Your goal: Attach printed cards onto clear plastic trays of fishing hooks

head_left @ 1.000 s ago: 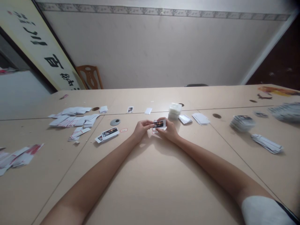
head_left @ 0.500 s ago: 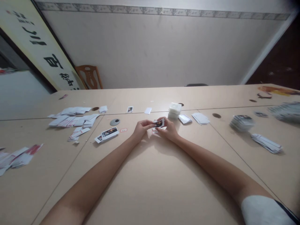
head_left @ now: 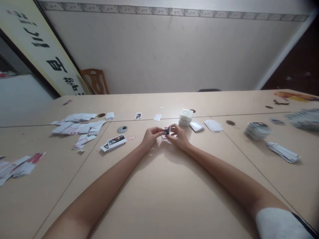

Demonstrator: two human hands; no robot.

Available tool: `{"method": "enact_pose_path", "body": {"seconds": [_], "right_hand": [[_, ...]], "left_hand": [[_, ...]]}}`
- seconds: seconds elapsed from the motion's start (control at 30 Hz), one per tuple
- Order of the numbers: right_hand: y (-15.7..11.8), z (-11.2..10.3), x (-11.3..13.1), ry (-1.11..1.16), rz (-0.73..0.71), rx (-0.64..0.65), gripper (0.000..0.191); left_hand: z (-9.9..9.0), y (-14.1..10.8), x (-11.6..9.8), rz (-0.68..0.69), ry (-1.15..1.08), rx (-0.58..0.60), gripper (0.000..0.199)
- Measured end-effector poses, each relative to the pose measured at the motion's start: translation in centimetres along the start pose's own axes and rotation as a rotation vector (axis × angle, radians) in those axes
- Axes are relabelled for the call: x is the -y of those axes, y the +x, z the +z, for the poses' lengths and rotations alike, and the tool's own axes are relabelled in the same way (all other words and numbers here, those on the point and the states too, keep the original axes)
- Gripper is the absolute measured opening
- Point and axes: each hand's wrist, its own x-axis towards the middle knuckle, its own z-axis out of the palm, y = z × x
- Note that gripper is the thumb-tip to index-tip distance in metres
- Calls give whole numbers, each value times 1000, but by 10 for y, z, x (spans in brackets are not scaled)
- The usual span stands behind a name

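Above the middle of the table, my left hand (head_left: 151, 136) and my right hand (head_left: 178, 137) pinch one small photo card (head_left: 166, 131) from its two sides. The card has a dark picture with a white border, and its right part is bent up in my right fingers. Below the fingers, a slip with red print (head_left: 164, 138) lies partly hidden on the table. To the left of my left hand rests a stack of white-bordered photo cards (head_left: 117, 141), beside a small red-framed label (head_left: 131, 137).
White paper strips (head_left: 77, 127) are heaped at the left. A clear-wrapped stack (head_left: 185, 117), white cards (head_left: 213, 125) and folded white strips (head_left: 283, 152) lie to the right, near another wrapped card stack (head_left: 257, 130). A grey disc (head_left: 122, 129) sits left of centre.
The photo card between my hands has gone from nearly flat to bent, its right side now turned up. My arms and the things on the table have hardly moved.
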Motion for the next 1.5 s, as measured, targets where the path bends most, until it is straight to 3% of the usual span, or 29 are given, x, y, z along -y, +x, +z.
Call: {"method": "enact_pose_path", "body": {"seconds": [0.33,0.6,0.8,1.03,1.23,1.37,1.5], "right_hand": [[0,-1,-5,143,-27,74,38],[2,-2,-7,-58,-106,23,12],[1,-3,-9,-142,-146,-21,17],[-1,-4,-6,-181,-220,12,23],[0,-3,-7,-212,-217,11,22],[0,-2,-8,-216,-198,27,11],[1,-5,-7,-69,-157,73,17]], "left_hand": [[0,-1,-2,-19,49,-24,30],[2,-3,-3,7,102,15,29],[1,-2,-6,62,183,19,26],[-2,-1,-7,104,279,37,26],[-3,-1,-6,128,349,44,25],[-4,0,-3,145,399,26,25],[-6,1,-1,163,442,13,24]]}}
